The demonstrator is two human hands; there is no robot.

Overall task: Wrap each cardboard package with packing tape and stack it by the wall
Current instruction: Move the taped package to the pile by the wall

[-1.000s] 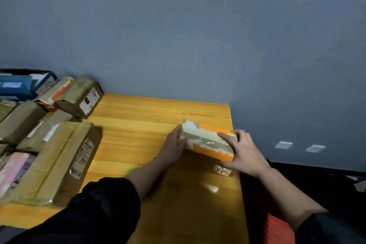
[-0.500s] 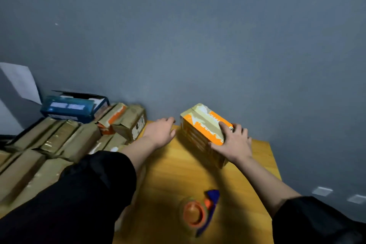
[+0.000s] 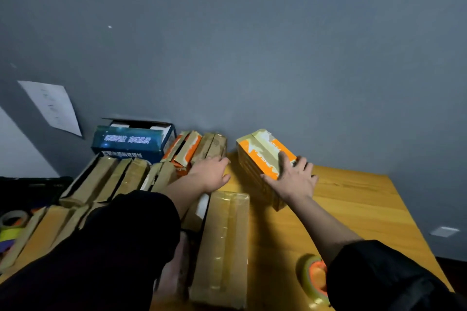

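Observation:
An orange cardboard package (image 3: 260,153) wrapped in tape stands on the wooden table (image 3: 353,199) close to the grey wall. My right hand (image 3: 293,179) lies on its near top corner with fingers spread. My left hand (image 3: 211,174) is flat and open, reaching toward taped brown packages (image 3: 209,145) stacked at the wall, left of the orange package. A packing tape dispenser (image 3: 313,278) with an orange core lies near the table's front, partly behind my right sleeve.
A long taped brown package (image 3: 222,247) lies in front of me. Several more taped packages (image 3: 108,179) fill the table's left side. A blue box (image 3: 131,141) stands at the wall. Tape rolls (image 3: 12,222) sit at far left. The table's right edge drops off.
The orange package has moved from the table's middle up to the wall under my right hand. My left hand let go of it and shifted left toward the stacked packages.

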